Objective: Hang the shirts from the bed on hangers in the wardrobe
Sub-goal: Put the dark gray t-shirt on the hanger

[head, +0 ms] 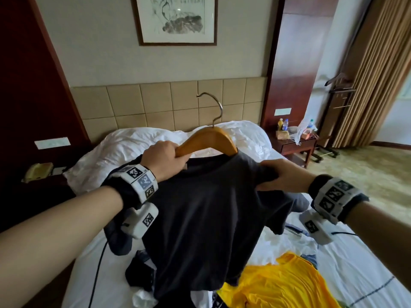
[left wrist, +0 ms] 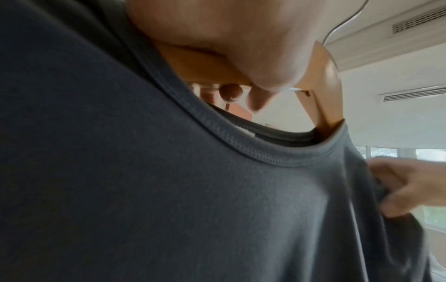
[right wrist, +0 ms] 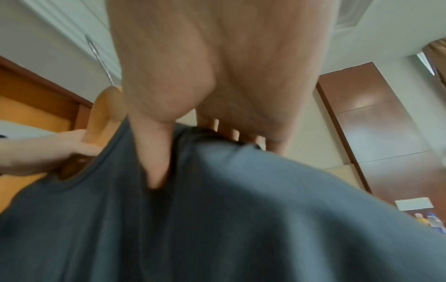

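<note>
A dark grey T-shirt [head: 209, 223] hangs in front of me over the bed. A wooden hanger [head: 209, 141] with a metal hook [head: 214, 105] sticks out of its neck opening; the hanger's right arm is inside the shirt. My left hand [head: 165, 160] grips the hanger's left arm at the collar, and in the left wrist view its fingers [left wrist: 255, 97] curl round the wood [left wrist: 321, 80]. My right hand [head: 282, 176] pinches the shirt's right shoulder fabric, thumb [right wrist: 154, 152] on the near side of the cloth [right wrist: 241, 219].
A yellow shirt [head: 278, 283] and other dark and white garments lie on the white bed [head: 360, 270] below. Pillows [head: 124, 147] lie by the headboard. A nightstand [head: 295, 145] with bottles stands at the right, with a valet stand [head: 340, 98] and curtains beyond.
</note>
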Tool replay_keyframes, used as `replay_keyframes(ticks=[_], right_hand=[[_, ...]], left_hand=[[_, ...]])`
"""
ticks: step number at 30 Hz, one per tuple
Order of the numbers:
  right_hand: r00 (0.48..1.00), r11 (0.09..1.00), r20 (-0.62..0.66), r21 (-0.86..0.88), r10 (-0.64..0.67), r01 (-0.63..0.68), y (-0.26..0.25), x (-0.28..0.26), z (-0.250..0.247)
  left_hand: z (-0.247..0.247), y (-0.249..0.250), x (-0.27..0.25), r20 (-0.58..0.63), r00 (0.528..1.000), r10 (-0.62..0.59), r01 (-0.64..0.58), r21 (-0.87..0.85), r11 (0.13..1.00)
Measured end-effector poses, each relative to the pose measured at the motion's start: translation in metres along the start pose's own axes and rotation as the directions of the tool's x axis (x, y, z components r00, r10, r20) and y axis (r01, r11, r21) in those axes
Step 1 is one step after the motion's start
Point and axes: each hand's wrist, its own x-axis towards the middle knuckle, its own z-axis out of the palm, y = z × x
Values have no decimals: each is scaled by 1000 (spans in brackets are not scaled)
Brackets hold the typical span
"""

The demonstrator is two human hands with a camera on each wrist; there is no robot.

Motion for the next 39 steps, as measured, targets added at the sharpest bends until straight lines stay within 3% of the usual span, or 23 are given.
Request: replay_keyframes(ticks=[3,7,11,16,21,24,29,35,39], right_hand=[[998,998,-22,-22,51,-52,18,-8,7],[997,996,22,-41,75,-74,29,-10,5],[990,990,9,2,140,-140,60,-15,7],[978,981,-134,132,158,-140,84,-13,16],[960,989,-237,48,149,-141,92,-22,42],[957,966,-142,-14,252,-257,105,-31,67],[941,964,-232,157,247,-215,110,-33,83],[944,937,-115,-136,308,-322,115,-30,86],[953,956,-81,-2,293,-294,111,-32,69]], left_hand=[[-6,-7,1,3,1000,23,-23,43,999],[-15,-5,0,-18,996,86,-76,323,943],[-24,-20,8,-57,998,35,-21,233,972],[-25,-22,6,-51,998,-43,51,169,984],[-21,-28,8,-83,992,-100,109,117,987],[-20,-34,9,-89,992,-87,102,181,978],[-18,-31,7,-94,993,-74,92,214,973],[-18,-27,2,-50,993,-105,112,189,976],[-16,-30,-3,-54,994,-94,101,144,984]])
